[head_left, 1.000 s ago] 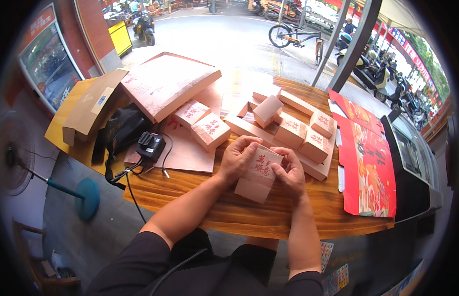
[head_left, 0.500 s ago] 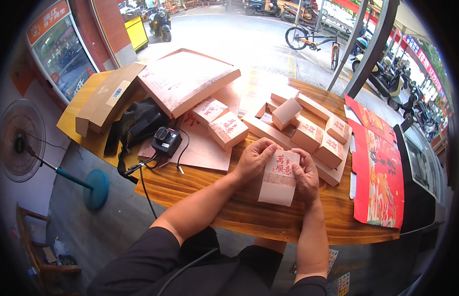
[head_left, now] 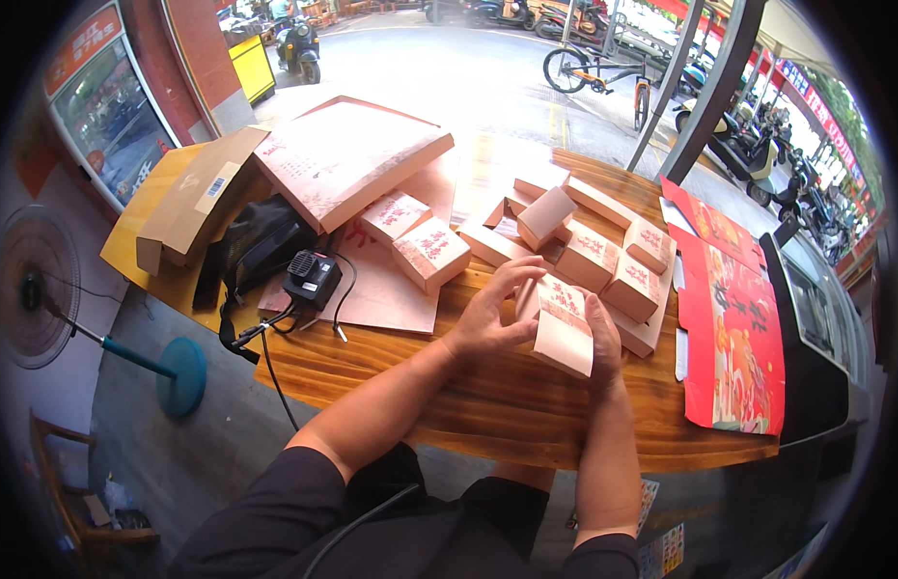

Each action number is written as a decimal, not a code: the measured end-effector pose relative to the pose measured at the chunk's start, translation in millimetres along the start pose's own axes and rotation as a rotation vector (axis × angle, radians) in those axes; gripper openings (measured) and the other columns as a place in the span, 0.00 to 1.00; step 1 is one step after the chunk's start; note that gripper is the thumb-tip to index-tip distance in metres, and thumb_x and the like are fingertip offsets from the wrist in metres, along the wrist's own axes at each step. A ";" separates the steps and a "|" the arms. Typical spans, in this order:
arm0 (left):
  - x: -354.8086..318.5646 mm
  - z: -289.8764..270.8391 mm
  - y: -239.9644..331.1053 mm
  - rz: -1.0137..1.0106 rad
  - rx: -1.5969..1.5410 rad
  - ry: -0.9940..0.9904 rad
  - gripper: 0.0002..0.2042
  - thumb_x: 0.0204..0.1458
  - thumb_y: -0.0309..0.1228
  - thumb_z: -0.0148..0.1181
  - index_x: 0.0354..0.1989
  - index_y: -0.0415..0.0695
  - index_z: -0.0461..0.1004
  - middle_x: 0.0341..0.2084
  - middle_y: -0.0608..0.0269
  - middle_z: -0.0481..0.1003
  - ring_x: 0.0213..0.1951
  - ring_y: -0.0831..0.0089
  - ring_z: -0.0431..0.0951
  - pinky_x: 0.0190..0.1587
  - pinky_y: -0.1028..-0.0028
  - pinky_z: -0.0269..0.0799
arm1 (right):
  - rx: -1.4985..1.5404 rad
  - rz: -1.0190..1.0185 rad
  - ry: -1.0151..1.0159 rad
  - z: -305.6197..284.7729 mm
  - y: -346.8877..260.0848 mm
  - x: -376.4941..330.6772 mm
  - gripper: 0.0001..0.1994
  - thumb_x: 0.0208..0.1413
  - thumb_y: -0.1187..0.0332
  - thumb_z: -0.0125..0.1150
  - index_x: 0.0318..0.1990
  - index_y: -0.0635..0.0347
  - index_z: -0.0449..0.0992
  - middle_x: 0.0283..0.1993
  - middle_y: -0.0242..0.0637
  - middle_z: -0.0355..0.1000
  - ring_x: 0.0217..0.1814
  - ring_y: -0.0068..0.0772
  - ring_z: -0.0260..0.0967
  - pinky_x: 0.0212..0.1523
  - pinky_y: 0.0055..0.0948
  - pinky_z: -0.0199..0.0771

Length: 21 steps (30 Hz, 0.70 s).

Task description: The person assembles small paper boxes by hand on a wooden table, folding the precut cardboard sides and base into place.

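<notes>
A small pink cardboard box [head_left: 565,335] with red print is held over the near part of the table, tilted, with a plain flap sticking out toward me. My right hand [head_left: 605,345] grips it along its right side, thumb on the printed face. At its left is my left hand [head_left: 492,314], fingers and thumb spread around the box's left side; whether they touch it I cannot tell. Just beyond my hands, similar small boxes [head_left: 590,253] sit in a pink tray [head_left: 486,244], one [head_left: 545,216] of them lying tilted across its inner edge.
Two more small boxes [head_left: 430,254] rest left of the tray, beside a large pink lid [head_left: 357,154]. Further left are a brown carton [head_left: 200,198], a black bag [head_left: 265,232] and a black device [head_left: 312,277] with cables. Flattened red packaging [head_left: 729,333] lies on the wooden table's [head_left: 487,415] right.
The small box has turned and tilted, and its left side now shows. My left hand has loosened from its upper edge and spread its fingers. The view has shifted slightly.
</notes>
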<state>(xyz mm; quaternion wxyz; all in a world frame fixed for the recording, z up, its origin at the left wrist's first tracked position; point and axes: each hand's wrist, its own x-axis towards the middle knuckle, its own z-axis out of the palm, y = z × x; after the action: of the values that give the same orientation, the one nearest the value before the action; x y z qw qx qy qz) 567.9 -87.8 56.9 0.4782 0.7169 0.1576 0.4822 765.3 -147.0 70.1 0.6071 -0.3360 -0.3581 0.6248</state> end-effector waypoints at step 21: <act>-0.5 5.9 -14.4 -0.283 -0.150 0.205 0.10 0.61 0.33 0.58 0.46 0.41 0.73 0.44 0.66 0.73 0.44 0.83 0.72 0.46 0.81 0.69 | -0.369 -0.290 -0.045 -12.9 3.7 1.9 0.09 0.61 0.72 0.61 0.48 0.61 0.76 0.37 0.25 0.72 0.31 0.11 0.62 0.30 0.13 0.60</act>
<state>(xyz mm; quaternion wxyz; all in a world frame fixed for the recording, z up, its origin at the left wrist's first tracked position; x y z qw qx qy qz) 575.9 -84.2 44.1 0.5746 0.5973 0.2683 0.4910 774.3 -144.6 60.3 0.6105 -0.3723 -0.5243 0.4624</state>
